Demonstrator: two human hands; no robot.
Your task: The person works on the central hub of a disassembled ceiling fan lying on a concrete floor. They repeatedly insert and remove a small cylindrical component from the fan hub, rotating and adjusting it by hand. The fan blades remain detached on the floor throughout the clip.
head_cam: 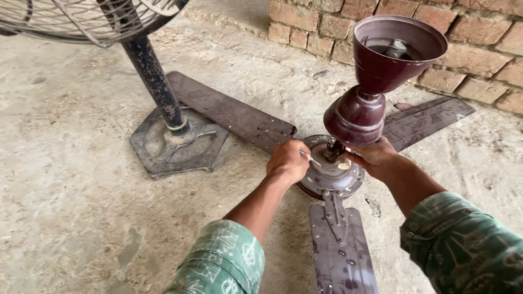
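We take the pedestal fan's heavy metal base (177,142) as our landmark. It sits flat on the rough concrete floor (65,179), dusty and worn. From its middle we see a dark, flaking pole (152,76) rising at a slight lean, and above the pole the wire guard (81,19) of the fan head runs out of the top edge. Well to the right of the base and farther back, we see a red brick wall (479,49) meeting the floor.

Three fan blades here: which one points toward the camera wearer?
The blade running down between the two forearms to the bottom edge. The other two stretch away, one toward the pedestal fan base, one toward the brick wall.
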